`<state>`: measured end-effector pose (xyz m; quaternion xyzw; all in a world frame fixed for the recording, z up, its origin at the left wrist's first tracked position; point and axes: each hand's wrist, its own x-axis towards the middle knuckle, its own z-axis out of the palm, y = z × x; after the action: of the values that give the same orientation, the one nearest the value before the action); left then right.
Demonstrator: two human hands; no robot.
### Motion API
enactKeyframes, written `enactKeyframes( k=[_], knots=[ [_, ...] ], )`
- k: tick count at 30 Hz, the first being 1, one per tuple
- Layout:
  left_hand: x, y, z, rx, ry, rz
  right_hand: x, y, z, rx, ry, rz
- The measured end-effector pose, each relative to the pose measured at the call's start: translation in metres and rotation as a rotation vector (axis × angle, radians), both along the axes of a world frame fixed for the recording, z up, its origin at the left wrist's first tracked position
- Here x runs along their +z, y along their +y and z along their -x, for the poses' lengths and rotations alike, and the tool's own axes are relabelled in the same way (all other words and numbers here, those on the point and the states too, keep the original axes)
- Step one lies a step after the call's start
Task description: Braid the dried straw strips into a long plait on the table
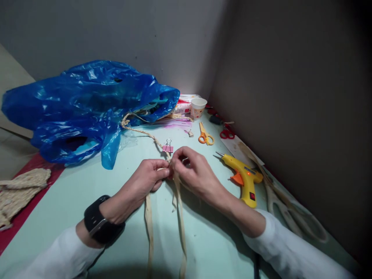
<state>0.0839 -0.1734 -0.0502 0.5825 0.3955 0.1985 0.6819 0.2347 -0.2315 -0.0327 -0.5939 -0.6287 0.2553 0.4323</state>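
A pale braided cord (145, 133) runs from the blue bag toward me, and a pink binder clip (167, 148) grips it just beyond my fingers. My left hand (149, 175) pinches the near end of the braid. Close against it, my right hand (193, 170) is closed too, its thumb and fingertips on the same strands. Two long flat pale strips (180, 224) hang down from between the hands toward the table's near edge. A small reddish part shows beneath the fingertips, mostly hidden. The exact crossing of the strands is covered by my fingers.
A yellow glue gun (247, 180) with a lit orange light lies right of my right hand. Beyond are orange-handled scissors (205, 135), red-handled scissors (227, 132) and a paper cup (198, 108). A large blue plastic bag (87, 104) fills the back left. Woven pieces (24, 193) lie left.
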Motion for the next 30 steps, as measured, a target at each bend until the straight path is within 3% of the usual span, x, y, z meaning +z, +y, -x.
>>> enactKeyframes(
  k=[3,6,12,19,25,30],
  knots=[
    [0.002,-0.001,0.0,0.012,0.03,-0.015,0.007,0.001,-0.014,-0.134,0.139,-0.014],
    [0.004,-0.002,0.0,0.034,0.028,0.005,0.006,-0.001,-0.024,-0.206,-0.094,0.015],
    [0.007,-0.002,-0.002,0.054,0.0,0.064,-0.003,-0.005,-0.013,-0.153,-0.375,0.129],
    [0.003,0.0,-0.001,0.026,-0.011,0.04,-0.008,-0.002,0.001,-0.237,-0.533,0.197],
    [0.004,-0.002,0.0,0.051,-0.009,0.053,-0.012,-0.003,0.002,-0.206,-0.572,0.237],
    [0.005,-0.002,0.0,0.07,-0.016,0.093,-0.014,-0.006,0.003,-0.194,-0.461,0.267]
  ],
)
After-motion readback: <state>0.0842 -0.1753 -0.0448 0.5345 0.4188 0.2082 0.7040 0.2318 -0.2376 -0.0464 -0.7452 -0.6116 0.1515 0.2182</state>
